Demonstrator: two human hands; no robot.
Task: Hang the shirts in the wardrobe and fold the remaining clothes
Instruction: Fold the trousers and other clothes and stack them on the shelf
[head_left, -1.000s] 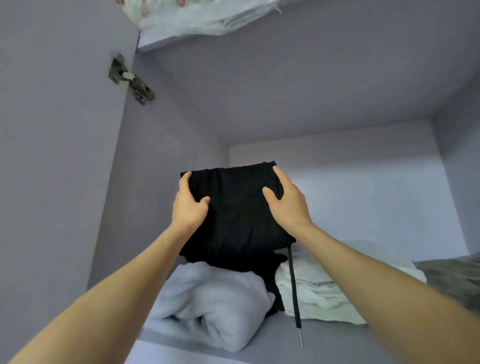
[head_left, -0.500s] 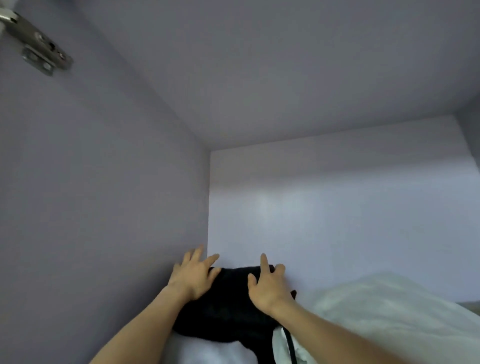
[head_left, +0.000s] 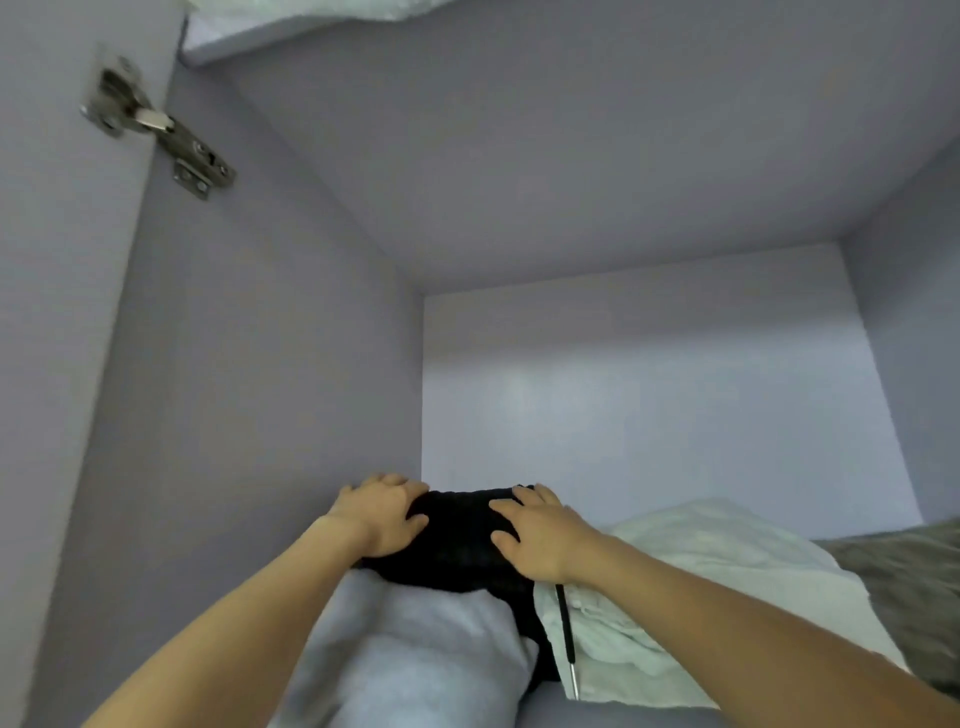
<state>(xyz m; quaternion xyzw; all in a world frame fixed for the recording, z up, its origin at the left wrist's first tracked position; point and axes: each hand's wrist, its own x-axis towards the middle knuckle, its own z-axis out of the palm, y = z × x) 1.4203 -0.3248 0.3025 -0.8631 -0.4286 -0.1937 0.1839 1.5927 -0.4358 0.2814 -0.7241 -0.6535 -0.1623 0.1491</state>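
A folded black garment lies on a pile of clothes inside a pale purple wardrobe compartment, pushed toward the back left corner. My left hand rests flat on its left side, fingers spread over the far edge. My right hand presses flat on its right side. A black drawstring with a metal tip hangs down from under the garment. Beneath it sits a light grey folded garment.
A pale green folded garment lies to the right, and a grey patterned cloth at the far right. A metal door hinge sits on the left wall. The shelf above carries a white bundle.
The black garment went from held up in the air to lying on the pile. Both hands now press flat on it, and the view has tilted back down slightly.
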